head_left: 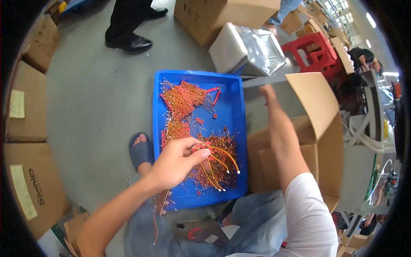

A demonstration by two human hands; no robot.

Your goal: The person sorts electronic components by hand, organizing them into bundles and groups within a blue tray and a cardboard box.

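My left hand [177, 162] pinches a small red circuit board [202, 149] between thumb and fingers. Thin yellow and red wires [229, 157] with white end plugs trail from it. Under this hand lies a blue plastic tray [243, 128], holding a stack of red boards with orange wires [182, 99] at the far left and a tangled heap of wired boards [224, 145] at the near right. My right hand [268, 93] is stretched out to the right of the tray, beyond the open cardboard box [282, 165]. It shows small and edge-on, so its fingers cannot be made out.
A box wrapped in silvery plastic [246, 49] and a large carton [222, 17] stand beyond the tray. A red plastic stool [314, 53] is at the far right. Stacked cartons [28, 103] line the left. Someone's black shoe [130, 44] is on the floor ahead.
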